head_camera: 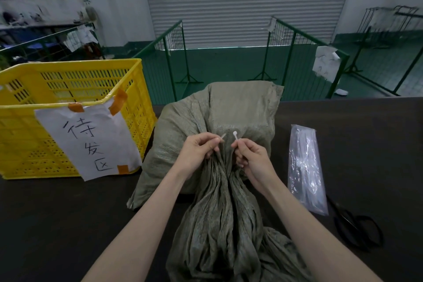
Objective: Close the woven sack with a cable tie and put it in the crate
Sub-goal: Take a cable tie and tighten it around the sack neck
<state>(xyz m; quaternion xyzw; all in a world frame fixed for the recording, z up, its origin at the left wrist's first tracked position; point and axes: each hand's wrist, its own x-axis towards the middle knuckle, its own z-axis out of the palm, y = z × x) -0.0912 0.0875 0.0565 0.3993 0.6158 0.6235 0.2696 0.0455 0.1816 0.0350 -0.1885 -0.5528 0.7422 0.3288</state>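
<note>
Crinkled olive-green woven sack [219, 121] lies mid-bench [354, 144], its long axis near-to-far, gathered pleated neck near. Left hand [198, 151] and right hand [250, 155] each pinch an upward-pointing end of the thin white plastic cable tie [235, 136]. Perforated yellow plastic crate [75, 89] stands at far left.

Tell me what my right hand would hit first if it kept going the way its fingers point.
Probably the left hand. The right hand points up and left with its end of the cable tie, across a small gap above the sack. Depth is unclear.
</note>
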